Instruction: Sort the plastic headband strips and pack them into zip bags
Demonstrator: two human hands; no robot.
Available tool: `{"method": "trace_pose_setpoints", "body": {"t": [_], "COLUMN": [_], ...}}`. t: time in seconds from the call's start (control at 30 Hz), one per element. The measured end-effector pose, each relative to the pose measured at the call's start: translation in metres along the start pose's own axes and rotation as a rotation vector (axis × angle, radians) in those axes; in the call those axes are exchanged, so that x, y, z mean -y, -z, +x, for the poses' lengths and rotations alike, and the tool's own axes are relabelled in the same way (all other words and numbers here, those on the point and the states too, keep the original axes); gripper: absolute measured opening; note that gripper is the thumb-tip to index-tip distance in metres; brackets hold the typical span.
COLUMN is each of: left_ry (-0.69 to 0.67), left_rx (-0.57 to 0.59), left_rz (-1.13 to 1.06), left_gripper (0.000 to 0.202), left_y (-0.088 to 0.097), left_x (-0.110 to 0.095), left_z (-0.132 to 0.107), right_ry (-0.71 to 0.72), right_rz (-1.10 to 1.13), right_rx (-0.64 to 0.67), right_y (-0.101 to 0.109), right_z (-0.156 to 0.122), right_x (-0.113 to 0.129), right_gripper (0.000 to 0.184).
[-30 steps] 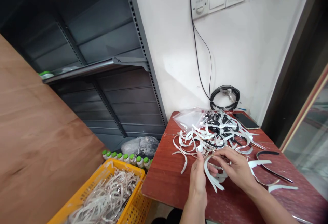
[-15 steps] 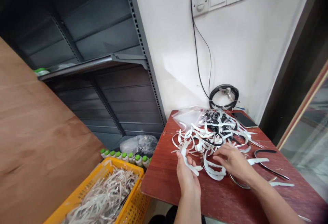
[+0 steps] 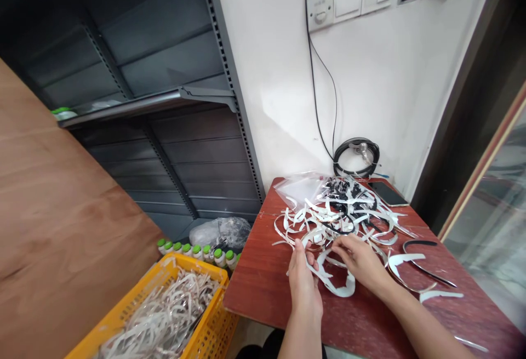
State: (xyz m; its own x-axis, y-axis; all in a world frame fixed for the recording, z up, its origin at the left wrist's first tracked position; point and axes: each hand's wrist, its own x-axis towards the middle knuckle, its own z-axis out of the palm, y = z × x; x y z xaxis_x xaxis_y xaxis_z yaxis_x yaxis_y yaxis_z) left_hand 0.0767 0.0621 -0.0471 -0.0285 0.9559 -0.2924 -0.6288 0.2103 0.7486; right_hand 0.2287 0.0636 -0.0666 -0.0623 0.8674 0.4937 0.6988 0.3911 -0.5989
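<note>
Our left hand (image 3: 304, 285) grips white curved strips (image 3: 343, 291) between thumb and fingers, over the red-brown table (image 3: 255, 288)'s near half. Our right hand (image 3: 337, 248)'s fingertips bunch at their upper edge; can't tell if we're pinching one. Beyond: tangled strip pile (image 3: 314, 233), then clear plastic bag (image 3: 302, 189), phone (image 3: 388, 194), black cable coil (image 3: 337, 165) by the wall (image 3: 283, 101).

The left hand (image 3: 303, 282) and the right hand (image 3: 361, 263) are bare, with slim fingers. The wrists (image 3: 307, 311) are uncovered too, and the left forearm (image 3: 302, 338) and right forearm (image 3: 411, 315) show as bare lengths that widen gradually. At the bottom edge, black clothing (image 3: 272, 345) appears in rounded patches, too cropped to tell its cut.
</note>
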Motion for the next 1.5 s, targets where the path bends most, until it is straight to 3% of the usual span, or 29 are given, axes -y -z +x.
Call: {"method": "trace_pose_setpoints", "body": {"t": [0.17, 0.3, 0.43, 0.53, 0.7, 0.87, 0.97, 1.07, 1.17, 1.33, 1.5], "left_ry": [-0.037, 0.015, 0.056, 0.054, 0.113, 0.129, 0.063, -0.056, -0.088, -0.032, -0.035], "left_rx": [-0.039, 0.033, 0.145, 0.219, 0.234, 0.27, 0.261, 0.103, -0.036, -0.042, -0.046], "left_rz": [0.011, 0.013, 0.127, 0.203, 0.235, 0.25, 0.231, 0.167, 0.092, 0.058, 0.048], "left_gripper": [0.053, 0.051, 0.052, 0.057, 0.06, 0.056, 0.049, 0.045, 0.043, 0.041, 0.04], "left_y": [0.002, 0.0, -0.003, -0.005, -0.006, -0.008, -0.007, -0.001, 0.004, 0.006, 0.007], "left_x": [0.002, 0.005, 0.007, 0.006, 0.005, 0.006, 0.006, 0.004, 0.0, -0.001, 0.002], "left_z": [0.003, 0.0, -0.006, -0.009, -0.011, -0.013, -0.011, -0.003, 0.002, 0.002, 0.005], "right_ry": [-0.08, -0.109, -0.029, 0.053, 0.179, 0.218, 0.188, 0.067, 0.017, -0.01, -0.153], "right_rz": [0.201, 0.323, 0.253, 0.184, 0.087, 0.016, 0.011, -0.004, -0.164, -0.334, -0.065], "right_rx": [-0.134, -0.149, -0.118, -0.172, -0.288, -0.302, -0.274, -0.24, -0.091, 0.183, 0.22], "right_y": [0.019, 0.019, 0.013, 0.012, 0.013, 0.012, 0.012, 0.017, 0.024, 0.026, 0.027], "right_z": [0.001, -0.002, -0.006, -0.007, -0.006, -0.006, -0.007, -0.004, 0.0, 0.002, 0.001], "right_x": [-0.006, -0.002, 0.012, 0.018, 0.017, 0.015, 0.011, 0.003, -0.005, -0.01, -0.011], "right_gripper": [0.022, 0.023, 0.021, 0.017, 0.007, 0.006, 0.005, 0.014, 0.021, 0.02, 0.026]}}
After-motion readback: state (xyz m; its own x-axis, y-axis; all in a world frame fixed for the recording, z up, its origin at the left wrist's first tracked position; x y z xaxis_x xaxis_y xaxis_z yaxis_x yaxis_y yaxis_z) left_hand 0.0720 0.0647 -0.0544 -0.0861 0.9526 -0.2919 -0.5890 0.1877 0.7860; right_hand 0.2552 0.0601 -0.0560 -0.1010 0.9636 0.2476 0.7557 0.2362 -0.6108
